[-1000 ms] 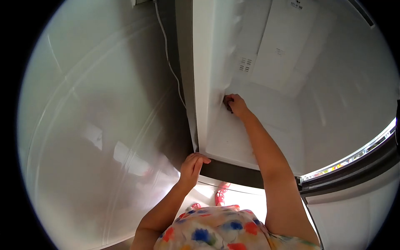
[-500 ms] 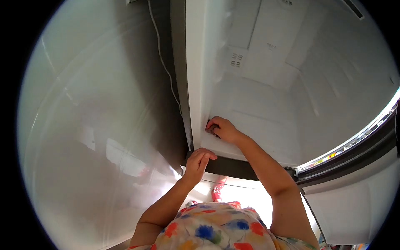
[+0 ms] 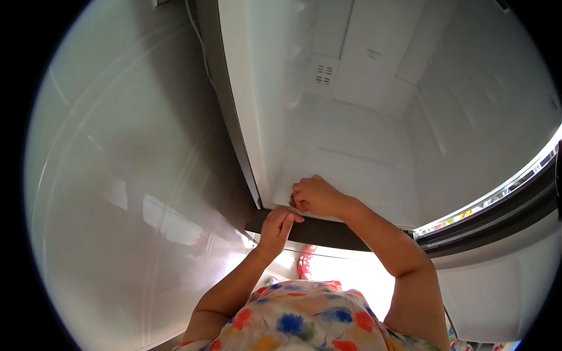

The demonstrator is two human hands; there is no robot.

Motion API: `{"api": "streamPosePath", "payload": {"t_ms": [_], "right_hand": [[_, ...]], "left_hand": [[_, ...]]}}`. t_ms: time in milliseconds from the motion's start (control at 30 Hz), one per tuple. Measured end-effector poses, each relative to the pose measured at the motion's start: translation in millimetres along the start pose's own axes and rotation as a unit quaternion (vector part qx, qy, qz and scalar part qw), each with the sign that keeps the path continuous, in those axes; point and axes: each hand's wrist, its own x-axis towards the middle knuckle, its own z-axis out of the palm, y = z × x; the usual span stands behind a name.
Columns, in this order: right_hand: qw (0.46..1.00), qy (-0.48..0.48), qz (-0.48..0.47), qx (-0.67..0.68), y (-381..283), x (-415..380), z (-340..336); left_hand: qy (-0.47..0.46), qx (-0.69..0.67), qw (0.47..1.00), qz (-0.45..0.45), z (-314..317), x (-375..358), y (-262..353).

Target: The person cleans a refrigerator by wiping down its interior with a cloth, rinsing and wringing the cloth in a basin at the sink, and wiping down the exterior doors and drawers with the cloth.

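Head: curled right hand (image 3: 314, 195), dark wad (image 3: 293, 200)

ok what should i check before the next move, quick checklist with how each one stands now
1. Right hand has a grip on the dark pad: ok, it shows at the fingertips.
2. Left hand at the fridge's dark front edge: ok, fingers lie over it.
3. Plenty of room between the hands: not ok, they are very close together.
4. Compartment floor free of bulky items: ok, none visible.
5. Vent uncovered: ok, its slots show.
6. Pad's underside clean: cannot tell, it is out of sight.
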Motion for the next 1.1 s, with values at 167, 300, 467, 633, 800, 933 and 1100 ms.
{"api": "streamPosePath", "payload": {"t_ms": [167,300,467,633,800,933,1100], "right_hand": [[0.969,-0.013,0.161,0.188,40,-20,-31],[0.885,0.160,0.259,0.352,73,-2,-63],[0.908,0.181,0.271,0.265,123,27,-26],[0.936,0.140,0.211,0.246,94,20,-18],[0.943,0.104,0.165,0.269,68,-8,-6],[0.939,0.063,0.207,0.266,34,-32,-15],[0.911,0.099,0.257,0.307,19,-63,-22]], "left_hand": [[0.019,-0.022,0.998,-0.054,-6,-1,1],[0.024,-0.030,0.997,-0.061,-8,-2,-2],[0.034,-0.027,0.997,-0.063,-11,-5,-2],[0.038,-0.033,0.997,-0.062,-13,-9,-4],[0.027,-0.048,0.996,-0.070,-9,-5,2],[0.019,-0.027,0.999,-0.040,-9,2,3],[0.008,0.022,1.000,0.003,-13,6,10]]}}
